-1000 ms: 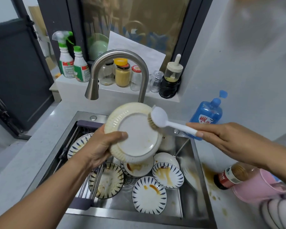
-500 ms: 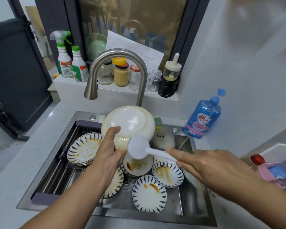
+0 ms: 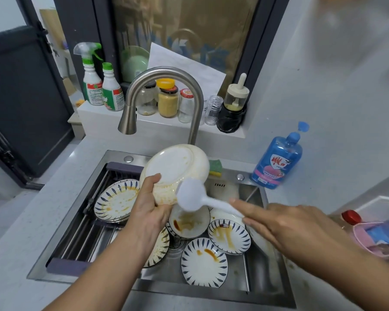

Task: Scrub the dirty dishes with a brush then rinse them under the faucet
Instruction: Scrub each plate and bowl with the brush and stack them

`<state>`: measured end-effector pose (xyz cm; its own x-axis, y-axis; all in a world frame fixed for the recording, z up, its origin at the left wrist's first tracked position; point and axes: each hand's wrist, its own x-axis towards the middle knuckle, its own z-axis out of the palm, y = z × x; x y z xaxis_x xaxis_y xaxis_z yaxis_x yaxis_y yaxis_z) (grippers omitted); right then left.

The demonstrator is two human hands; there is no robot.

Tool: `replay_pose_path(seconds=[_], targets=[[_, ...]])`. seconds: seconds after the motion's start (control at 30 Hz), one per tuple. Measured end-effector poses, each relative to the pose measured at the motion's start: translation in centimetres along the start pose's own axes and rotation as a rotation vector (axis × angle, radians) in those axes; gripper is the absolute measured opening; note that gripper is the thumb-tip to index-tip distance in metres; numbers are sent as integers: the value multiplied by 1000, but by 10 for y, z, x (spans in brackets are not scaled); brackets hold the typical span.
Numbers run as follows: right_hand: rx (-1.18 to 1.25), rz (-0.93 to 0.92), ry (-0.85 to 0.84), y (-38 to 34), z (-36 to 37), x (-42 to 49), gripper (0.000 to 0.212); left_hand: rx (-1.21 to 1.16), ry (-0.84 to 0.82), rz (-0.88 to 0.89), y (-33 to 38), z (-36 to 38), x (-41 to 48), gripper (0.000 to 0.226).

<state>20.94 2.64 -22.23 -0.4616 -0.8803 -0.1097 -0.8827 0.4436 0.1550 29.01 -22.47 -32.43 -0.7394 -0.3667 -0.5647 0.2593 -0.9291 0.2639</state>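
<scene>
Gripping the rim of a cream bowl (image 3: pixel 175 169), the left hand (image 3: pixel 152 207) holds it tilted, bottom up, over the sink (image 3: pixel 263 286) just below the faucet (image 3: pixel 162 97). Fingers of the right hand (image 3: pixel 285 230) curl round the handle of a white brush (image 3: pixel 193 198), whose head presses on the bowl's lower side. Stained plates (image 3: pixel 203 262) lie in the sink beneath.

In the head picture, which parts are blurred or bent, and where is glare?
Head view: the right hand and brush show motion blur; the top right corner is smeared; the wide lens slants the window frame; soft highlights lie on the faucet.
</scene>
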Motion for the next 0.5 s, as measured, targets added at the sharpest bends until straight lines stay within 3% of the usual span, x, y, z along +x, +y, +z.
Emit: replay_pose_path(seconds=[0.13,0.27,0.37,0.47,0.5], targets=[[-9,0,61,2,3,-4,54,-59,-94,-20,7,-9,5,60],[9,40,24,25,-15,-4,50,-11,-210,-3,21,-20,7,66],[133,112,40,47,-22,1,49,51,-293,-44,26,-31,8,91],[237,118,34,58,-31,11,45,130,-317,-68,29,-37,6,62],[261,113,17,59,-36,15,44,147,-331,-79,31,-38,4,66]])
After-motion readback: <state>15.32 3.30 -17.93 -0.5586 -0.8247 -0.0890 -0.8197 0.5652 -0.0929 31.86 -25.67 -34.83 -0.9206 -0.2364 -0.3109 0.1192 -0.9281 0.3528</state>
